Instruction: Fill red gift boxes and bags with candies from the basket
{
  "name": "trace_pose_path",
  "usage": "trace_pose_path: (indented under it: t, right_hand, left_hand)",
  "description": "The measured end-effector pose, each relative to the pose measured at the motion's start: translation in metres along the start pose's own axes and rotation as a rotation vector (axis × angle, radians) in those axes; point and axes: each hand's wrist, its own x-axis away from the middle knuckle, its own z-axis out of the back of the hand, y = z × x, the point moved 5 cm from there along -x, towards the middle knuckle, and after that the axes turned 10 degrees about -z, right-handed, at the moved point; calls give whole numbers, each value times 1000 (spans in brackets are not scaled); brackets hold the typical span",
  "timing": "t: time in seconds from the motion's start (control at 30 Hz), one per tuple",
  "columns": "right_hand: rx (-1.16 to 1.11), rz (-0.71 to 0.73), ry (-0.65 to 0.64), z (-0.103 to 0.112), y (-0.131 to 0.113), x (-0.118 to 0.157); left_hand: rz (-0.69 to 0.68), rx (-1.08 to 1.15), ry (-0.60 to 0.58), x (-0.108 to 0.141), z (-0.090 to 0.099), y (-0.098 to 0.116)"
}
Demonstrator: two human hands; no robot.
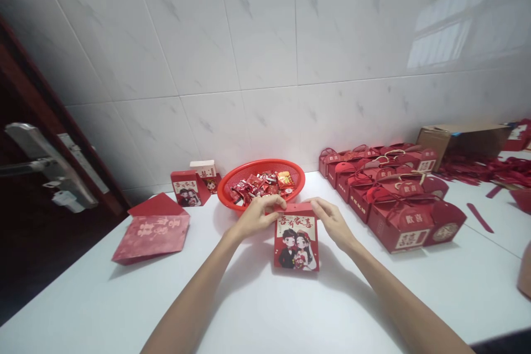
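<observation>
A red gift box [296, 243] with a cartoon bride and groom on its front stands upright on the table before me. At its top left corner, my left hand [261, 214] pinches the upper edge. My right hand [331, 221] grips the top right corner, thumb in front and fingers behind. The box's back and the fingertips behind it are hidden. Just behind the box sits a red plastic basket [232, 174] with wrapped sweets [265, 181] in it.
Rows of red handled boxes [398, 215] stand at the right, near a cardboard carton [435, 144] and red ribbons [460, 168]. Left lie a red paper bag [153, 235] and small upright boxes [186, 188]. A door handle [29, 144] juts in at far left.
</observation>
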Motion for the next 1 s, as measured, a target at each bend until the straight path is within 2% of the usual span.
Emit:
trace_pose_path:
  t: [0.2,0.4,0.53,0.67,0.83,1.0]
  right_hand:
    - [18,43,-3,-2,4,0]
    - [189,101,57,-1,1,7]
    - [262,123,80,-3,-2,11]
    - [299,114,113,-2,-3,11]
    - [363,101,175,2,-3,10]
    - [174,44,74,1,1,9]
  left_hand:
    - [30,36,-46,1,0,2]
    - [118,213,-31,4,0,-6]
    - [138,142,-75,4,-1,-10]
    - [142,156,-63,5,-1,-8]
    - [162,279,68,15,-8,-13]
    - [186,416,211,29,-20,-20]
